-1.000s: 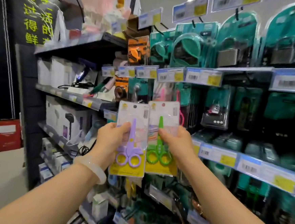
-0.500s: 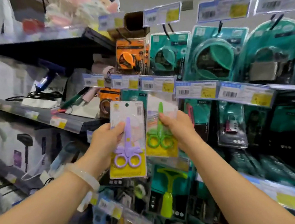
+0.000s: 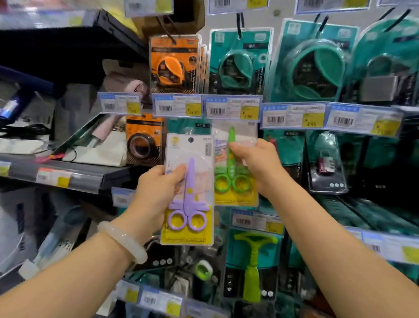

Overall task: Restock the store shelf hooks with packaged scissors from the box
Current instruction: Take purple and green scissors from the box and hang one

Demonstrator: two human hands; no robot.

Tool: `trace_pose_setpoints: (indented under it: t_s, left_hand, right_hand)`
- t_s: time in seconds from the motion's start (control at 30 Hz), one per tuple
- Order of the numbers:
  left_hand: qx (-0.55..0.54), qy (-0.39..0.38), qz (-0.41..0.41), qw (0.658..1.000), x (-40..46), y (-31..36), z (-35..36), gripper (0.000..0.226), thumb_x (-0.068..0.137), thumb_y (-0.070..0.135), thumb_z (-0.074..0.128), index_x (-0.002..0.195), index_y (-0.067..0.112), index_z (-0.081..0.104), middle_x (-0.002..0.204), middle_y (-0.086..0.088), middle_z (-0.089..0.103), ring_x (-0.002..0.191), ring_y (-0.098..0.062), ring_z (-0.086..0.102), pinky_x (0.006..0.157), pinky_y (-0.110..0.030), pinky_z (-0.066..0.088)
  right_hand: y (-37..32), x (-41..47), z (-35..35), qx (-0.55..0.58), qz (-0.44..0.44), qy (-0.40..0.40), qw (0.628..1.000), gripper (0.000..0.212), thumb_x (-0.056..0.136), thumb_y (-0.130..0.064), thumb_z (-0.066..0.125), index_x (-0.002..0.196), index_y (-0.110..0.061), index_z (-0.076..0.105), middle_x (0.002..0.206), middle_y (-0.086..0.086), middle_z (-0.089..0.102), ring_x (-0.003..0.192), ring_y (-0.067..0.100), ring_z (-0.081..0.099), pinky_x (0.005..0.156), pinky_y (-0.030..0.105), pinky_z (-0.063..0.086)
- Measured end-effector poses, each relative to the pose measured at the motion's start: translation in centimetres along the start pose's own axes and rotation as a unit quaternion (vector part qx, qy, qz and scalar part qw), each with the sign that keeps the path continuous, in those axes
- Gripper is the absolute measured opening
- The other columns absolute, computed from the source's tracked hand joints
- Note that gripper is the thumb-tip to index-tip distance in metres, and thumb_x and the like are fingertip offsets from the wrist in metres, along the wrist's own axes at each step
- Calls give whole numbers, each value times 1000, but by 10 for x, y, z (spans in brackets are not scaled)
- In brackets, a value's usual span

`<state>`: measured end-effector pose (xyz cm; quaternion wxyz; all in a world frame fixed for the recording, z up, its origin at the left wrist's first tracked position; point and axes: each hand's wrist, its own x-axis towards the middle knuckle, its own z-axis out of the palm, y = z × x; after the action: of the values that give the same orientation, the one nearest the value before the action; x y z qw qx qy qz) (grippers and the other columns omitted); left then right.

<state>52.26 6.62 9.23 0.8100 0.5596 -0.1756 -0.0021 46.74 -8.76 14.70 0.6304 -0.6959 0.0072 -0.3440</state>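
Observation:
My left hand (image 3: 157, 192) grips a pack of purple scissors (image 3: 189, 202) by its left edge, held upright in front of the hook wall. To its right, my right hand (image 3: 255, 162) pinches a pack of green scissors (image 3: 231, 180) by its right side. That pack is raised so its top slips behind the price tag strip (image 3: 232, 109). The hook behind the tags is hidden. The two packs overlap slightly at their inner edges. No box is in view.
Orange tape measure packs (image 3: 173, 63) and teal lock packs (image 3: 238, 60) hang above the tag strip. A green scraper pack (image 3: 253, 260) hangs below my right arm. To the left, a grey shelf (image 3: 52, 171) carries boxed appliances and cables.
My view has closed in on the hook wall. My right hand lifted the green scissors pack up to the tag strip. My left hand kept the purple pack lower and beside it.

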Motion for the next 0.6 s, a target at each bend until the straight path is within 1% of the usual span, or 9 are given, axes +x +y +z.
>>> trace_pose_setpoints:
  t_s: [0.07,0.1,0.17,0.23,0.3,0.4,0.47,0.5,0.6]
  left_hand:
    - [3,-9,0,1000,3,1,-1,8,92,13,56,88,8,60,91,-11,69,75,-22,67,58,-32,59]
    - [5,-11,2,1000,4,1,-1,8,92,13,56,88,8,60,91,-10,69,75,-22,67,56,-30,58]
    - [2,-13,1,1000,4,1,-2,8,92,12,56,86,9,60,89,-9,68,73,-21,66,54,-29,59]
    - [-1,-11,-2,1000,3,1,-3,9,92,12,56,84,9,60,86,-8,68,72,-20,66,56,-29,59]
    - [4,-7,-7,1000,3,-1,-6,9,91,12,57,83,9,60,88,-10,68,74,-22,66,65,-35,60]
    - [7,1,-19,1000,4,-2,-12,7,90,13,59,84,9,61,95,-14,69,87,-31,67,82,-46,55]
    - [4,-1,-25,1000,5,-2,-16,7,90,13,59,85,9,62,96,-14,70,88,-31,67,83,-47,54]
    - [4,0,-25,1000,6,-2,-17,8,90,13,59,85,9,62,94,-13,70,86,-30,67,82,-47,54]
    - [2,0,-22,1000,8,-2,-19,9,91,13,58,83,10,62,90,-10,70,80,-27,67,75,-42,55]
  right_hand:
    - [-4,0,1,-9,4,12,1000,14,84,-1,62,98,-1,64,88,6,66,81,20,62,80,36,53]
    - [-5,0,0,-11,7,15,1000,14,84,-1,62,98,-2,64,90,7,66,81,20,63,82,36,53]
    - [-3,0,0,-10,10,12,1000,6,85,-1,62,89,-6,64,85,3,67,77,18,64,79,32,54]
    - [0,-1,2,0,8,13,1000,12,86,-1,60,80,-11,62,76,-1,65,67,10,62,66,23,52]
    - [4,-2,5,0,11,14,1000,15,87,-1,59,78,-14,61,76,-3,64,66,8,61,60,20,49]
    - [9,-3,5,-11,23,28,999,18,87,-3,60,75,-16,58,75,-6,63,66,6,59,52,14,47]
    - [9,-2,4,-16,27,37,999,10,87,-4,61,82,-12,57,78,-3,63,66,5,58,47,11,45]
    - [8,0,4,-20,29,42,999,7,86,-4,62,90,-9,58,82,0,63,67,7,58,48,12,46]
    - [5,3,5,-37,36,56,997,23,85,-5,63,107,-2,56,96,6,63,76,12,60,57,19,44]
